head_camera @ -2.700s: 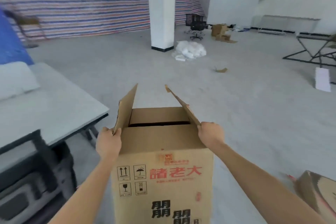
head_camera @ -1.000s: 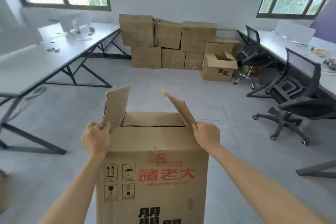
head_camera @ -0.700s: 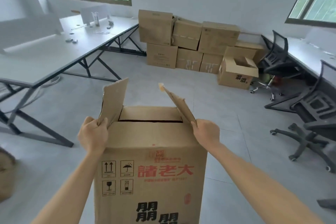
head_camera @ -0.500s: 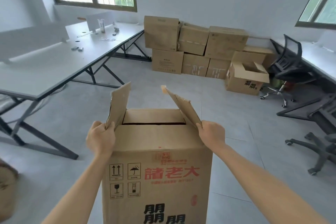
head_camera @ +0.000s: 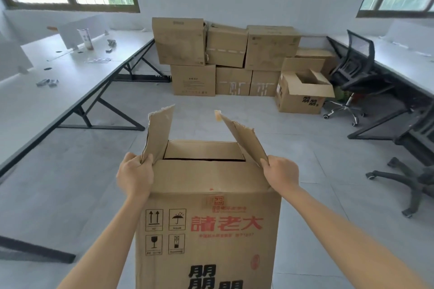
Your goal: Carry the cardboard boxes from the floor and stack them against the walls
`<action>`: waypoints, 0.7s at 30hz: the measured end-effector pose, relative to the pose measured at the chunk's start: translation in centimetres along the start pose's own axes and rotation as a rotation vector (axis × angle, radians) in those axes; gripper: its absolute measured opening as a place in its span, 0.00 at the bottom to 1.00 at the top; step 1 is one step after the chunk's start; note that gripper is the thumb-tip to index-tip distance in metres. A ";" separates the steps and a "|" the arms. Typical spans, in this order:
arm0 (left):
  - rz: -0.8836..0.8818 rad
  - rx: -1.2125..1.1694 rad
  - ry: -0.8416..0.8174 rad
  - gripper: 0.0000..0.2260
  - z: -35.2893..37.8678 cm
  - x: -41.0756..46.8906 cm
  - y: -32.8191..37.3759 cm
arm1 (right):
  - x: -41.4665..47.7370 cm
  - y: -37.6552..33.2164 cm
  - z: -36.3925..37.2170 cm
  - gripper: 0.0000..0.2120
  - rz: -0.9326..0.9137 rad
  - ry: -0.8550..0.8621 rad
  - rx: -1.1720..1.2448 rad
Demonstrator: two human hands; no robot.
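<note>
A tall brown cardboard box (head_camera: 209,232) with red and black print hangs in front of me, its side flaps standing up. My left hand (head_camera: 134,177) grips its upper left corner at the base of the left flap. At the upper right corner my right hand (head_camera: 280,173) holds the base of the right flap. Against the far wall stands a stack of cardboard boxes (head_camera: 225,56), two layers high. An open box (head_camera: 303,92) with black print sits on the floor at the stack's right end.
A long white desk (head_camera: 58,82) with black legs runs along the left. Black office chairs (head_camera: 357,70) and another desk (head_camera: 404,63) line the right side, one chair base (head_camera: 406,180) nearer. Grey tiled floor (head_camera: 211,119) lies between me and the stack.
I have turned from the open hall to face the room with the stack, and the stack has come nearer. Both hands keep the same hold on the box.
</note>
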State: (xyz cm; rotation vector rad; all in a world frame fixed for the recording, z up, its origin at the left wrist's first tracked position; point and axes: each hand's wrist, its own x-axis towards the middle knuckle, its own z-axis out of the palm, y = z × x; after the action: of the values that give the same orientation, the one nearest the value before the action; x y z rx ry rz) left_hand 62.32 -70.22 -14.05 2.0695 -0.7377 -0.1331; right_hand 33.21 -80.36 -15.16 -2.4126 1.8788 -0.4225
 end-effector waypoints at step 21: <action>0.026 -0.055 0.072 0.17 23.3 21.3 10.1 | 33.4 3.6 6.6 0.17 -0.029 0.072 0.035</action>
State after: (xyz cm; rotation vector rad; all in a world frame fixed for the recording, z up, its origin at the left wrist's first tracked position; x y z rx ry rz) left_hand 66.74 -103.08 -15.81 2.0009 -0.7093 -0.0637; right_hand 38.84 -114.08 -16.19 -2.4366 1.8500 -0.5469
